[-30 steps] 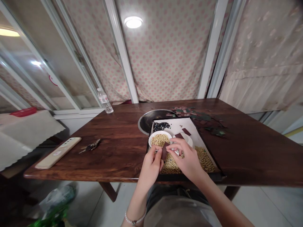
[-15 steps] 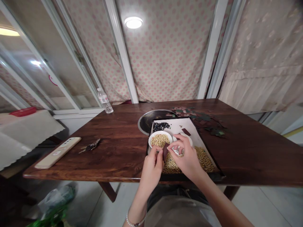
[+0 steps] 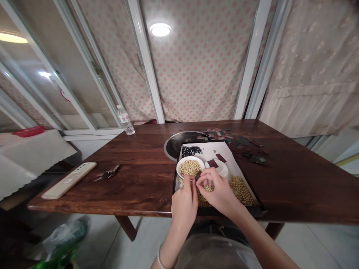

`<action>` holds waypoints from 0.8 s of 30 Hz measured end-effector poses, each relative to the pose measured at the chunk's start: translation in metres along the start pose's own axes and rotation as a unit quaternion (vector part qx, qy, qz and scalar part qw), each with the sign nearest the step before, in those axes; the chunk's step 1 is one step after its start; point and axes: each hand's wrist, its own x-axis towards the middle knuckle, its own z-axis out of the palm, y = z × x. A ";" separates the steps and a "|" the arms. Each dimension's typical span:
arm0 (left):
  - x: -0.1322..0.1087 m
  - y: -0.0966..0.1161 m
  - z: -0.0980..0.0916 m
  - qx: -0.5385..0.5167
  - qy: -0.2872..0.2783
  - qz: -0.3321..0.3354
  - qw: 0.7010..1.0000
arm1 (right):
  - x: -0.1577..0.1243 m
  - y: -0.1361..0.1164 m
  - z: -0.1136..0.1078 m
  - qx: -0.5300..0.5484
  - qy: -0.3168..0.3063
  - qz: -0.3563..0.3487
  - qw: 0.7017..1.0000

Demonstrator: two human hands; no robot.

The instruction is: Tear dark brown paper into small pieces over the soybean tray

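Above the front part of a black-rimmed tray (image 3: 237,164), my left hand (image 3: 185,200) pinches a small, flat, dark brown piece (image 3: 198,175) between thumb and fingers. My right hand (image 3: 220,190) is closed in a pinch at the same piece, its fingertips close to my left thumb. Just behind my left fingers, a white bowl (image 3: 177,171) holds pale yellow round beans or beads. A white dish (image 3: 224,170) is partly hidden by my right hand; one brown piece (image 3: 212,163) lies on it, another brown piece (image 3: 221,158) just beyond.
Loose yellow beans or beads (image 3: 242,189) cover the tray's front; dark ones (image 3: 191,150) are at its back left. Behind are a round dark inset (image 3: 172,145) and scattered green and brown scraps (image 3: 241,141). Keys (image 3: 108,173), a phone (image 3: 70,180) and a bottle (image 3: 126,119) are left.
The brown piece has turned and shows smaller between my fingers. My left hand has shifted slightly right, and my right hand is lower, uncovering the brown piece on the dish.
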 end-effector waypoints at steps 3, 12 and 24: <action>0.000 0.001 0.000 0.021 0.003 0.002 1.000 | -0.001 -0.001 -0.001 0.002 -0.011 -0.001 1.000; 0.000 -0.001 0.001 0.023 -0.012 0.041 0.999 | -0.001 -0.003 -0.004 -0.048 0.026 0.001 0.999; -0.004 -0.002 0.001 -0.041 0.045 0.057 0.997 | 0.007 0.004 -0.004 -0.087 0.166 0.037 0.982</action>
